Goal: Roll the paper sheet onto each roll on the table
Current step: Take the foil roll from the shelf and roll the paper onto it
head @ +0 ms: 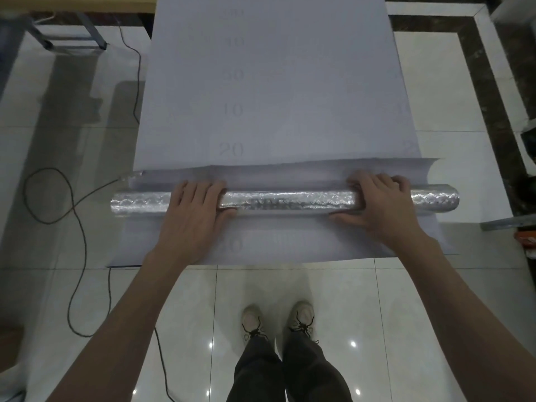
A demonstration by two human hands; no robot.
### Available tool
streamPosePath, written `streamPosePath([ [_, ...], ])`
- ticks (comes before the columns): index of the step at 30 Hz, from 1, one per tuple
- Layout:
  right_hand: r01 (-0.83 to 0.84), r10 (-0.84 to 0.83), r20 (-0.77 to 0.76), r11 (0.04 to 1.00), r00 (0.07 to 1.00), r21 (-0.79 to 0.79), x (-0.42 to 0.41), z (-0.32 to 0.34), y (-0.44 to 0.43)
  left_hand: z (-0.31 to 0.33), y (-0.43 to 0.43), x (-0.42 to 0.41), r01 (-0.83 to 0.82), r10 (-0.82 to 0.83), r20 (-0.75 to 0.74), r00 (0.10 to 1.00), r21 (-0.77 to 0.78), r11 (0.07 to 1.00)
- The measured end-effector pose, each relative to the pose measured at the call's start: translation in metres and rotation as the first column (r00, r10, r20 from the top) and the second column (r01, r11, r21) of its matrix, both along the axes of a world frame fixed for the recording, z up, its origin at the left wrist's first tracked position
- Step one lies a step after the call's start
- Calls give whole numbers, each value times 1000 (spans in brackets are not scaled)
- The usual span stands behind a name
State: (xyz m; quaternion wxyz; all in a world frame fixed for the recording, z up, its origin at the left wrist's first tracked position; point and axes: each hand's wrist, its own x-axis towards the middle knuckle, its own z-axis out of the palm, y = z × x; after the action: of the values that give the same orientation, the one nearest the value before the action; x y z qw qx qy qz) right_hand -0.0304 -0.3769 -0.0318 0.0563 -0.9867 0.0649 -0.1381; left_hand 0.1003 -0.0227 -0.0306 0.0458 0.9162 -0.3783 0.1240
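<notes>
A long silver foil-patterned roll (290, 202) lies crosswise near the front edge of the table. Under it spreads a pale grey paper sheet (275, 82) with faint numbers down its middle, running away from me. A loose edge of the sheet (319, 166) curls up just behind the roll. My left hand (197, 207) grips the roll left of centre, fingers over the top and thumb on the near side. My right hand (380, 204) grips it right of centre the same way. Both ends of the roll stick out past my hands.
The table (124, 264) shows only as a thin dark edge under the sheet's front left corner. A black cable (72, 216) loops over the tiled floor at the left. A metal frame (69, 33) stands at the back left. My feet (278, 320) are below the table's front edge.
</notes>
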Motion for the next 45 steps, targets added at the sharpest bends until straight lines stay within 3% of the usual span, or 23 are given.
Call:
streamPosePath([
  [5, -2, 2, 35, 1000, 999, -15, 3, -2, -1, -1, -1, 1, -23, 23, -4, 1000, 28, 999],
  [10, 17, -16, -28, 999, 999, 36, 1, 0, -2, -4, 0, 0, -31, 31, 4, 999, 33, 999],
  [17, -7, 7, 32, 1000, 999, 3, 5, -2, -4, 3, 0, 2, -30, 30, -49, 998, -3, 1000],
  [21, 28, -26, -37, 998, 999, 62, 5, 2, -4, 3, -1, 3, -37, 36, -49, 998, -17, 999],
  [29, -39, 42, 84, 999, 996, -31, 13, -2, -12, 3, -2, 21, 16, -20, -177, 984, -26, 1000],
  [35, -50, 61, 106, 993, 992, -103, 19, -9, -18, 7, -3, 33, 44, -42, -145, 989, 11, 999],
  [40, -90, 113, 133, 982, 985, -164, 25, -15, -20, 0, -19, 38, -78, 77, -37, 996, -38, 996],
  [45, -17, 52, 199, 985, 979, -173, 31, -18, -20, -9, -25, 33, -137, 139, 23, 990, -67, 988],
])
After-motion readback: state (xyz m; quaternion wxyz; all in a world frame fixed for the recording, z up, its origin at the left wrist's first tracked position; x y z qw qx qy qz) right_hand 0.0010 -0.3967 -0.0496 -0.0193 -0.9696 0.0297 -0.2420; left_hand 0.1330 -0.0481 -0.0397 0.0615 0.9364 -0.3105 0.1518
